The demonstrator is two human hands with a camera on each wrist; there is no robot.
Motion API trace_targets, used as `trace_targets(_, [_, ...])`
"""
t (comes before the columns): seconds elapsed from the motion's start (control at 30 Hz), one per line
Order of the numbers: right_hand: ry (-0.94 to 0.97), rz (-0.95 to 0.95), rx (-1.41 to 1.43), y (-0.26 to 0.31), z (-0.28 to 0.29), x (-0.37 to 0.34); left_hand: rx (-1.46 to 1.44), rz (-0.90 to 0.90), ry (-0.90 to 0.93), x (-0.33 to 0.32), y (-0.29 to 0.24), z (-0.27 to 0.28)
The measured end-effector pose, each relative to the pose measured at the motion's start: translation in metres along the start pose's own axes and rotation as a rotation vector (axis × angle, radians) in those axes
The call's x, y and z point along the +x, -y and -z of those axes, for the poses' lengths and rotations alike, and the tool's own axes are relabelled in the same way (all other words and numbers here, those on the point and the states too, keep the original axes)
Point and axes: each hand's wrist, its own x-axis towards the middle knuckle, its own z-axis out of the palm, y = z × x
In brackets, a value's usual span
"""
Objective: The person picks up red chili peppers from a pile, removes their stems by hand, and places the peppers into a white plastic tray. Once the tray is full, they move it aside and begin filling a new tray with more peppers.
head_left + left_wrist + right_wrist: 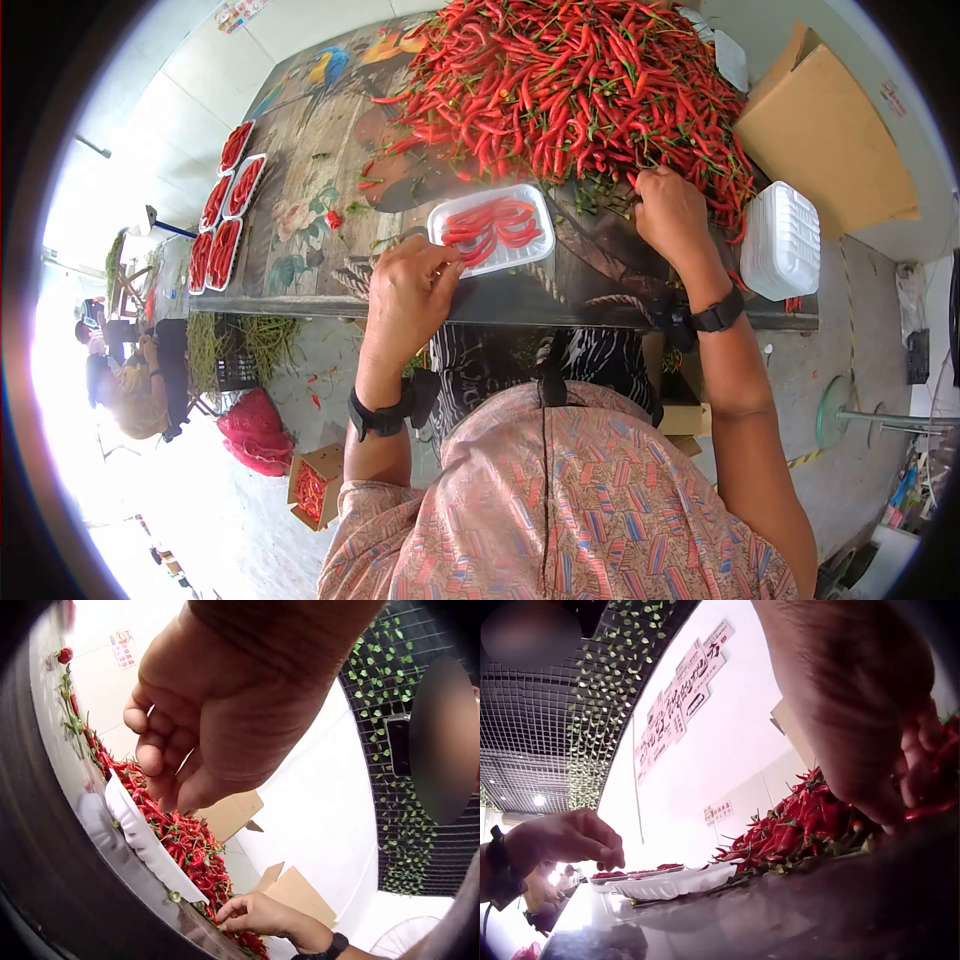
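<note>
A white foam tray (540, 255) with several red chili peppers (490, 222) in it lies near the table's front edge. At its near left corner is my left hand (408, 290), fingers loosely curled and thumb close to the index finger; nothing shows between them in the left wrist view. My right hand (672, 212) reaches into the near edge of a large heap of red chili peppers (570, 90). In the right wrist view its bent fingers (911, 761) pinch at a red chili pepper (930, 812) low on the table, its other end hidden among the heap.
Filled trays (224, 253) stand at the table's left end. A stack of white trays (782, 240) sits right of my right hand, before a cardboard box (830, 130). Loose stems and a crumpled red chili (333, 219) lie on the wooden table (300, 170). Another person (135, 395) sits far left.
</note>
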Motion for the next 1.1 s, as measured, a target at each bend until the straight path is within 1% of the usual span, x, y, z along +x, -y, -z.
trace_targets(0.03, [-0.002,-0.004,-0.002,-0.002,0.000,-0.001,-0.003,-0.005,0.002,0.000,-0.002,-0.001])
trace_targets(0.1, [0.035,0.043,0.111,-0.006,-0.002,-0.003,-0.007,-0.012,0.004,0.000,-0.008,-0.003])
trace_targets(0.13, [0.033,0.043,0.109,-0.006,-0.002,-0.004,0.007,-0.056,-0.002,0.001,-0.012,-0.001])
trace_targets(0.17, [-0.051,-0.016,0.136,-0.006,-0.001,-0.006,0.022,-0.099,-0.007,0.001,-0.015,-0.001])
trace_targets(0.2, [-0.135,-0.075,0.164,-0.006,0.000,-0.008,0.021,-0.100,-0.008,0.001,-0.014,-0.003])
trace_targets(0.23, [-0.135,-0.075,0.163,-0.007,0.001,-0.008,0.007,-0.106,-0.006,0.001,-0.014,-0.005])
trace_targets(0.3, [0.002,-0.091,0.070,-0.011,0.004,-0.010,-0.006,-0.116,-0.001,0.000,-0.015,-0.005])
trace_targets(0.33, [-0.002,-0.094,0.070,-0.013,0.004,-0.011,-0.006,-0.109,0.022,0.001,-0.017,-0.004])
trace_targets(0.4, [-0.037,0.069,0.133,-0.016,0.003,-0.013,-0.008,-0.103,0.041,0.001,-0.019,-0.005])
trace_targets(0.43, [-0.039,0.069,0.132,-0.015,0.003,-0.014,-0.018,-0.116,0.029,0.001,-0.019,-0.007])
trace_targets(0.5, [0.012,0.063,0.374,-0.009,0.007,-0.015,-0.025,-0.130,0.012,0.003,-0.021,-0.009])
trace_targets(0.53, [0.010,0.067,0.374,-0.005,0.014,-0.015,-0.050,-0.140,0.007,0.004,-0.023,-0.010])
trace_targets(0.6, [0.162,0.002,0.750,0.004,0.032,-0.017,-0.071,-0.148,0.005,0.005,-0.028,-0.011])
trace_targets(0.63, [0.160,0.003,0.751,0.009,0.035,-0.018,-0.125,-0.140,0.015,0.007,-0.032,-0.012])
trace_targets(0.7, [0.340,-0.015,1.251,0.019,0.040,-0.019,-0.178,-0.133,0.022,0.012,-0.042,-0.011])
trace_targets(0.77, [0.351,-0.013,1.291,0.036,0.044,-0.023,-0.320,-0.126,0.017,0.015,-0.054,-0.011])
trace_targets(0.8, [0.362,-0.014,1.332,0.043,0.044,-0.026,-0.319,-0.124,0.015,0.016,-0.058,-0.013])
trace_targets(0.83, [0.366,-0.011,1.333,0.048,0.040,-0.028,-0.393,-0.084,-0.019,0.017,-0.060,-0.016])
trace_targets(0.87, [0.380,0.054,1.304,0.052,0.033,-0.030,-0.467,-0.044,-0.054,0.017,-0.061,-0.016])
trace_targets(0.9, [0.393,0.119,1.274,0.058,0.031,-0.031,-0.464,-0.039,-0.056,0.017,-0.060,-0.014])
trace_targets(0.93, [0.335,0.140,1.217,0.063,0.032,-0.034,-0.441,-0.031,-0.068,0.018,-0.060,-0.011])
trace_targets(0.97, [0.340,0.142,1.220,0.065,0.035,-0.036,-0.418,-0.023,-0.079,0.017,-0.060,-0.009])
trace_targets(1.03, [0.263,0.200,0.973,0.071,0.050,-0.039,-0.416,-0.026,-0.096,0.015,-0.059,-0.007])
trace_targets(1.07, [0.266,0.200,0.974,0.073,0.050,-0.039,-0.415,-0.033,-0.112,0.014,-0.059,-0.007])
trace_targets(1.1, [0.148,0.289,0.895,0.074,0.050,-0.039,-0.415,-0.031,-0.113,0.012,-0.057,-0.006])
